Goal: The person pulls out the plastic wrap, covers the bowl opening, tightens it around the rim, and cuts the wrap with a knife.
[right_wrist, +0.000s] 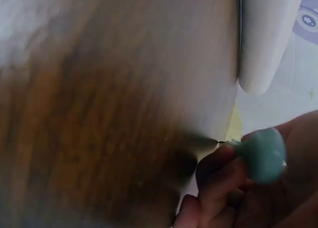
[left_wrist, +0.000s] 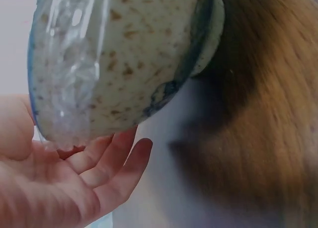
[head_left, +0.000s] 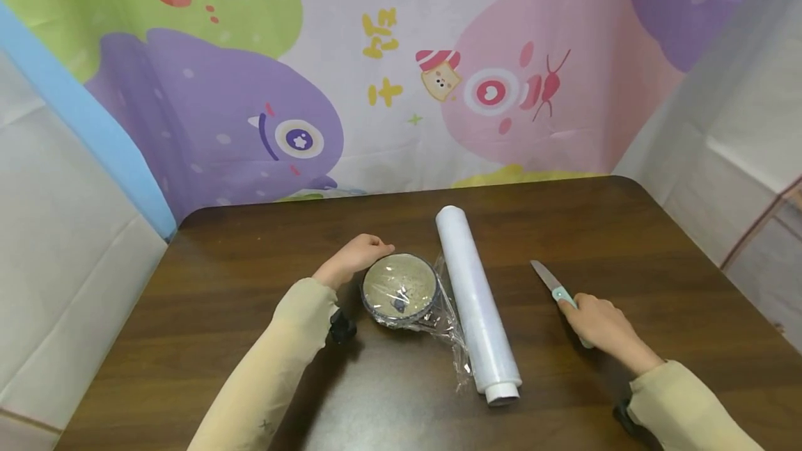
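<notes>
A speckled bowl (head_left: 399,289) with a dark blue rim stands on the table, clear plastic wrap stretched over its top. My left hand (head_left: 360,256) holds it at the left side of the rim; in the left wrist view the fingers (left_wrist: 117,163) lie against its wrapped outer wall. Off to the right, my right hand (head_left: 598,322) grips a knife (head_left: 560,292) by its light teal handle, blade pointing forward and left over the table. The right wrist view shows the handle's end (right_wrist: 266,156) within the curled fingers.
A long roll of plastic wrap (head_left: 477,301) lies between the bowl and the knife. Crumpled film (head_left: 447,329) trails from the bowl to the roll. Behind the brown wooden table (head_left: 250,242) hangs a cartoon-printed cloth (head_left: 388,138).
</notes>
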